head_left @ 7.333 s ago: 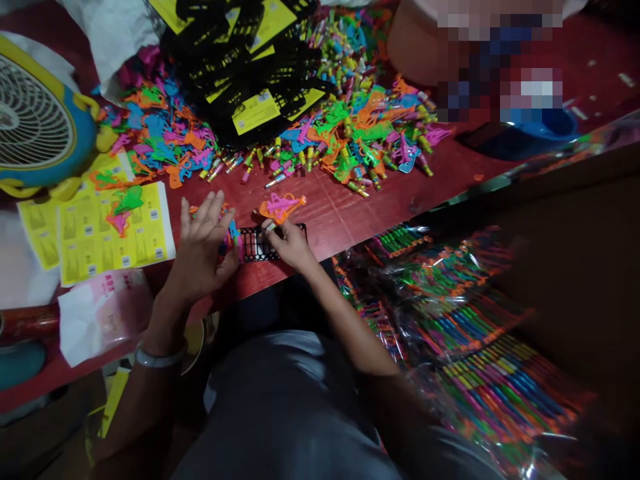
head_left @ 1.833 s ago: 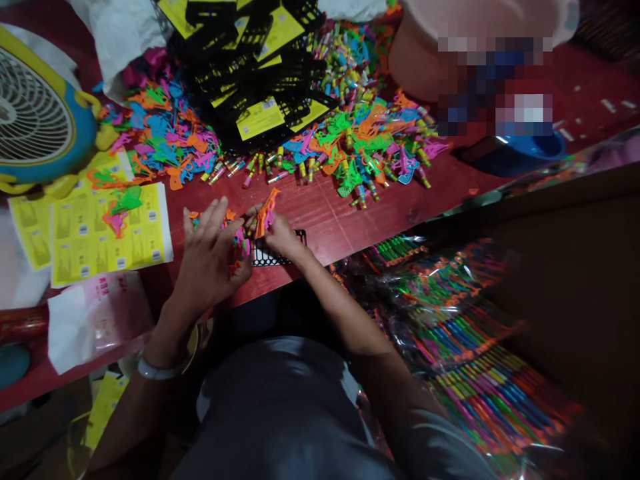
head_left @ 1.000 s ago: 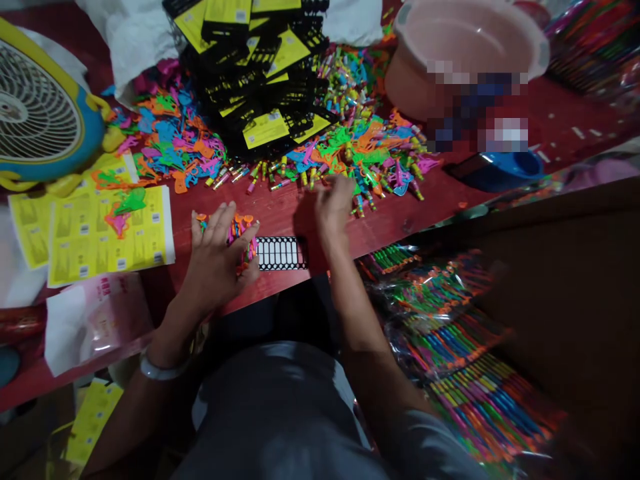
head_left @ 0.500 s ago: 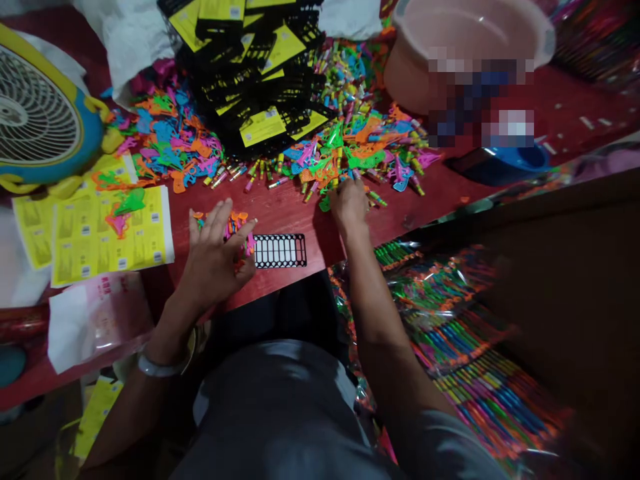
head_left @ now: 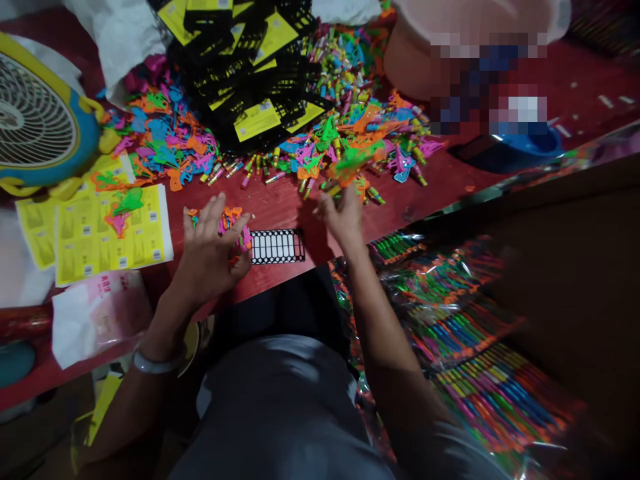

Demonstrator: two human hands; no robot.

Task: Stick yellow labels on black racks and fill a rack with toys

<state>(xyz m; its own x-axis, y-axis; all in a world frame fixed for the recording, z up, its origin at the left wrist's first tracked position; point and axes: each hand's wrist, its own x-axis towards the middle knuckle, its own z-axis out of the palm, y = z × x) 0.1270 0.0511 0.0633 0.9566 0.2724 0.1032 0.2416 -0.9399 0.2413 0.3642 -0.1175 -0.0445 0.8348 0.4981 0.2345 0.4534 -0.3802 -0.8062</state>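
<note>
My left hand (head_left: 210, 240) lies with fingers spread over the left part of a black plastic rack (head_left: 278, 246). Small orange, pink and blue plastic pieces (head_left: 231, 220) show between and beside its fingers, partly hidden. The rack's right part shows a row of narrow slots with white behind most of them. To the right of the rack, my right hand (head_left: 346, 219) is raised at the near edge of the heap, fingers bent. At its fingertips is a blurred green and orange plastic piece (head_left: 356, 162). A heap of bright plastic pieces and short striped sticks (head_left: 320, 157) lies just beyond.
Black racks with yellow cards (head_left: 257, 120) are piled at the back. A yellow and blue fan (head_left: 45, 127) and yellow printed sheets (head_left: 110, 233) are at left. A pink tub (head_left: 407, 63) and blue container (head_left: 530, 150) stand at right. Bagged filled racks (head_left: 493, 393) lie below the table edge.
My right hand has drawn back slightly from the heap, with the green and orange piece now at its fingertips. My left hand stays over the rack. The view has shifted a little.
</note>
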